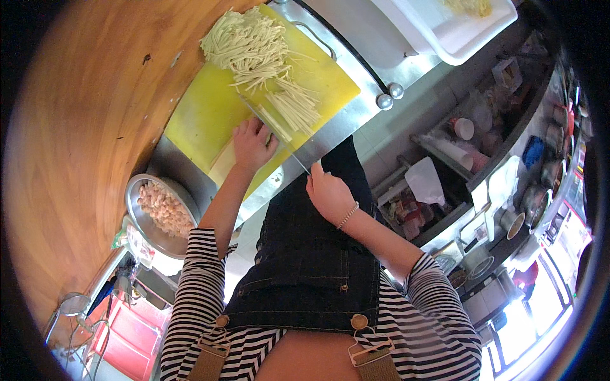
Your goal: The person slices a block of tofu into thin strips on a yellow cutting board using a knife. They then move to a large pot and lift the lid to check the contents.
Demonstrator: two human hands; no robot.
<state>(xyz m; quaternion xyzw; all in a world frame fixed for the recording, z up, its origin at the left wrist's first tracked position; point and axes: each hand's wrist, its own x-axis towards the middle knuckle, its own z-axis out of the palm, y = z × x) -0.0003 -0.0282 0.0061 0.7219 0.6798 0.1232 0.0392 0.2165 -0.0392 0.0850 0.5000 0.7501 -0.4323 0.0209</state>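
A yellow cutting board (200, 105) carries a heap of thin pale strips (248, 47), which look like cut noodles or tofu skin. A smaller bundle of strips (293, 105) lies beside the heap. My left hand (254, 143) presses with spread fingertips on a flat pale stack (224, 161) of the same food, close to the blade. My right hand (330, 193) grips the handle of a knife (279, 131). The blade reaches across the board between the stack and the cut strips. The handle is mostly hidden in my fist.
A metal bowl of diced raw meat (164, 209) stands left of the board. Wooden panelling (95, 95) borders the left side. A white plastic tub (450, 47) is at the upper right. Shelves (443, 147) with cups and bags, and a counter with metal pots (512, 224), line the right.
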